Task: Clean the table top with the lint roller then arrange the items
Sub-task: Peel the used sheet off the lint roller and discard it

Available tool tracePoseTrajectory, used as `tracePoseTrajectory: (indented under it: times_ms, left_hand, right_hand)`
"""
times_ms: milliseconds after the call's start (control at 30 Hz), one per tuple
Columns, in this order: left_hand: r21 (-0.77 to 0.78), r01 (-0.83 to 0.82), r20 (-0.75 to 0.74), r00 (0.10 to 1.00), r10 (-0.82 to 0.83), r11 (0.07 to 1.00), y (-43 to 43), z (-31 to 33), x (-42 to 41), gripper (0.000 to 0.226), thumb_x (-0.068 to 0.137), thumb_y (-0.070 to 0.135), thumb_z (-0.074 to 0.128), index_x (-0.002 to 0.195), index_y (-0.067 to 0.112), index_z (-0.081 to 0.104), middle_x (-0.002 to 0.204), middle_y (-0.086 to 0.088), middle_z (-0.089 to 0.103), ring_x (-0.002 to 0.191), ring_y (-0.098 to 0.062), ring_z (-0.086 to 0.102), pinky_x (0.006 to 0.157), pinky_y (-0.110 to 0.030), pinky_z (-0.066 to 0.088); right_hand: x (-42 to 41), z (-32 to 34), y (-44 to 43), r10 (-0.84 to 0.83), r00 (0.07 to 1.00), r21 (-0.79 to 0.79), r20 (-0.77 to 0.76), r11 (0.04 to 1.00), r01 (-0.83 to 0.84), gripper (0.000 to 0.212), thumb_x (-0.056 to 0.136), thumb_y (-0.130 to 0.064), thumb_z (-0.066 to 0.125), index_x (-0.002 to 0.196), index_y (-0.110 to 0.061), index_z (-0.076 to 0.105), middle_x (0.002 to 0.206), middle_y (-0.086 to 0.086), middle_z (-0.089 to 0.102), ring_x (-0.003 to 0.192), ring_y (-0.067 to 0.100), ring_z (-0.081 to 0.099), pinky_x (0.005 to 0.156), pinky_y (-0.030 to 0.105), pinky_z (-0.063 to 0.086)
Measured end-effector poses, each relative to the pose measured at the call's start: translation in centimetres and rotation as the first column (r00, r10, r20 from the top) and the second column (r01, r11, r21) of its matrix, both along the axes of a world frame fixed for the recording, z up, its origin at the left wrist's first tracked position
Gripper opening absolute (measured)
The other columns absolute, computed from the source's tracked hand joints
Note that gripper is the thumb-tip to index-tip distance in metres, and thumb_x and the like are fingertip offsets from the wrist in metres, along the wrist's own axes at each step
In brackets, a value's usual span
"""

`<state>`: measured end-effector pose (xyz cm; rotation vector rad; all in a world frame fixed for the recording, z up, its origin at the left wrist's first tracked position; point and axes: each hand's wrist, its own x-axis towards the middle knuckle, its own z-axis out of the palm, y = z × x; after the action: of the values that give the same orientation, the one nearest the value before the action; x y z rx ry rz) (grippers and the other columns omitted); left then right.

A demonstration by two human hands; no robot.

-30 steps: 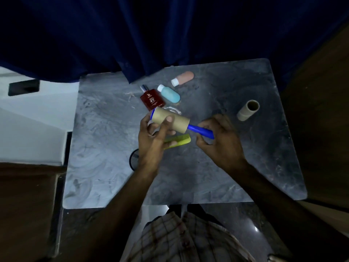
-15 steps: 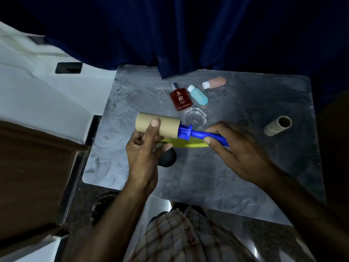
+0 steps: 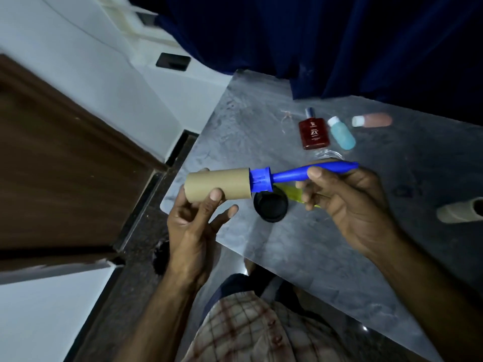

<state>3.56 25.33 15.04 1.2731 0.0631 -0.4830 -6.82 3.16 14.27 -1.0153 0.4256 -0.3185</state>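
Observation:
A lint roller with a blue handle [image 3: 300, 173] and a brown cardboard roll [image 3: 219, 186] hangs above the left edge of the grey marble table [image 3: 300, 244]. My right hand [image 3: 347, 205] grips the blue handle. My left hand [image 3: 193, 226] holds the cardboard roll between thumb and fingers, and the roll sits partly off the blue core. On the table lie a dark red bottle [image 3: 313, 133], a light blue bottle [image 3: 341, 133], a pink bottle [image 3: 372, 120], a black round lid [image 3: 270, 207] and a yellow-green comb [image 3: 292, 194], partly hidden by my right hand.
A second cardboard tube [image 3: 460, 210] lies at the table's right edge of view. A clear glass dish [image 3: 328, 154] sits behind the handle. Dark blue curtain [image 3: 313, 35] hangs behind the table. A brown wooden panel [image 3: 65, 165] and white wall stand to the left.
The view has swung left and closer. The cardboard roll has slid further off the blue core toward the left, with both hands still holding the roller above the table.

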Motion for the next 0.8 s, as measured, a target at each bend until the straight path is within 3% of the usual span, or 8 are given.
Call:
tracePoseTrajectory:
  times_ms: [100,200,333,400,533,667,800]
  left_hand:
    - [-0.035,-0.01,0.018,1.0,0.011,0.999,1.5,0.2,1.1,0.062,0.079,0.033,0.092,0.136,0.026,0.069,0.13,-0.004,0.068,0.122,-0.025,0.068,0.09,-0.038,0.063]
    - [-0.066,-0.009,0.014,1.0,0.01,0.998,2.4,0.7,2.5,0.066,0.073,0.041,0.096,0.133,0.028,0.072,0.13,-0.004,0.068,0.119,-0.024,0.068,0.088,-0.037,0.063]
    - [-0.05,-0.084,-0.008,0.996,0.083,0.995,4.1,0.9,4.5,0.031,0.084,0.037,0.082,0.113,0.029,0.079,0.117,-0.006,0.074,0.106,-0.026,0.07,0.074,-0.034,0.064]
    - [-0.049,-0.132,-0.044,0.991,0.129,0.99,5.2,0.8,5.5,0.028,0.086,0.041,0.076,0.109,0.026,0.079,0.106,-0.005,0.077,0.091,-0.019,0.075,0.069,-0.032,0.064]
    - [-0.062,-0.205,-0.146,0.97,0.195,0.977,7.8,0.5,7.5,0.045,0.083,0.051,0.073,0.114,0.018,0.074,0.098,-0.008,0.075,0.075,-0.016,0.073,0.063,-0.029,0.064]
    - [-0.058,-0.242,-0.177,0.957,0.228,0.969,10.4,-0.1,8.9,0.035,0.094,0.052,0.065,0.107,0.022,0.078,0.094,-0.01,0.072,0.069,-0.016,0.066,0.057,-0.027,0.06]
    - [-0.028,-0.338,-0.122,0.935,0.332,0.941,12.6,-1.3,10.0,0.044,0.084,0.045,0.077,0.113,0.012,0.071,0.082,-0.006,0.072,0.072,-0.018,0.069,0.056,-0.027,0.059]
  right_hand:
    - [2.0,0.4,1.4,0.0,0.999,-0.011,-0.049,1.0,0.0,0.017,0.091,-0.028,0.071,0.085,-0.012,0.076,0.076,0.013,0.072,0.058,0.022,0.063,0.056,0.032,0.051]
    - [4.0,0.9,2.8,-0.038,0.995,-0.031,-0.092,0.999,0.036,0.028,0.093,-0.04,0.072,0.079,-0.016,0.072,0.069,0.009,0.067,0.052,0.024,0.059,0.057,0.032,0.051]
    - [7.0,1.2,4.8,-0.001,0.995,-0.028,-0.099,1.0,-0.001,0.031,0.089,-0.046,0.074,0.076,-0.018,0.072,0.069,0.007,0.068,0.05,0.022,0.057,0.055,0.029,0.051]
    - [8.5,1.2,5.7,0.08,0.996,-0.026,-0.038,0.996,-0.081,0.03,0.086,-0.044,0.078,0.089,-0.014,0.076,0.08,0.011,0.072,0.056,0.021,0.061,0.057,0.029,0.052]
    - [11.8,1.4,7.5,0.213,0.976,-0.073,0.038,0.975,-0.21,0.04,0.085,-0.033,0.081,0.114,-0.006,0.073,0.1,0.014,0.072,0.082,0.024,0.066,0.062,0.03,0.054]
    - [14.9,1.3,9.9,0.244,0.966,-0.046,0.089,0.97,-0.241,0.03,0.087,-0.021,0.078,0.114,-0.011,0.073,0.118,0.009,0.073,0.103,0.022,0.069,0.08,0.035,0.059]
    - [17.7,1.1,12.4,0.279,0.959,0.102,0.048,0.954,-0.283,0.026,0.091,-0.014,0.066,0.115,-0.013,0.074,0.119,0.008,0.073,0.11,0.019,0.071,0.086,0.032,0.059]
